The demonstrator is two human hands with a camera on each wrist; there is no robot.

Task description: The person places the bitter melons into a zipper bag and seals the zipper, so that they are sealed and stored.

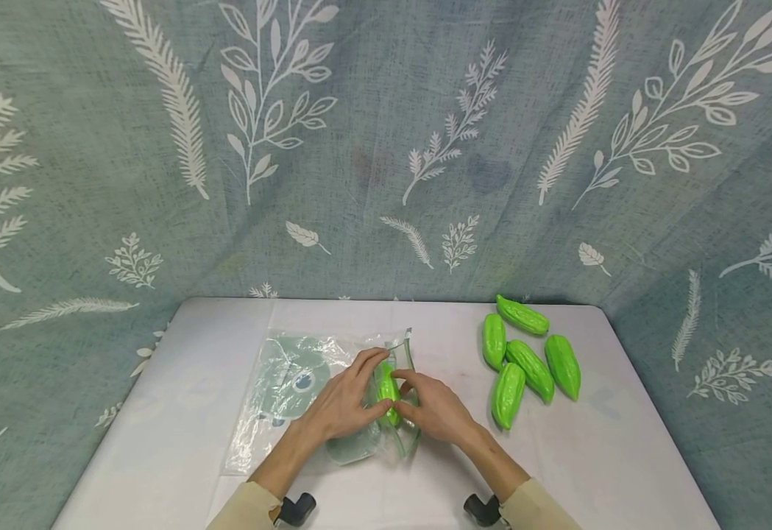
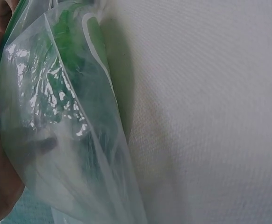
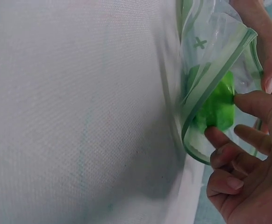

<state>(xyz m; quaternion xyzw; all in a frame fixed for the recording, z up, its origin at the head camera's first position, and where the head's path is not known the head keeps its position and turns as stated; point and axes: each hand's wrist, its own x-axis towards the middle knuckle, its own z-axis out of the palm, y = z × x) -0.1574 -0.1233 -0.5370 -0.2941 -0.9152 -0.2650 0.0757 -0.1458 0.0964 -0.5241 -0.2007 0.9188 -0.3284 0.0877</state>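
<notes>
A clear zip bag [image 1: 280, 442] with a green-edged mouth and a printed animal face lies flat on the table, its mouth facing right. A bright green, ridged bitter melon [image 1: 386, 386] sits partly inside that mouth. My right hand [image 1: 437, 408] pinches the bitter melon's outer end between thumb and fingertips, as the right wrist view also shows. My left hand [image 1: 342, 401] grips the bag at its mouth, thumb close to the bitter melon; its exact hold is partly hidden. In the left wrist view, the bag's glossy film [image 2: 56, 107] covers most of the green shape.
Several more bitter melons [image 1: 529, 368] lie grouped on the right side of the white table [image 1: 624, 456]. A blue-green leaf-print cloth [image 1: 372, 147] hangs behind the table and along its sides.
</notes>
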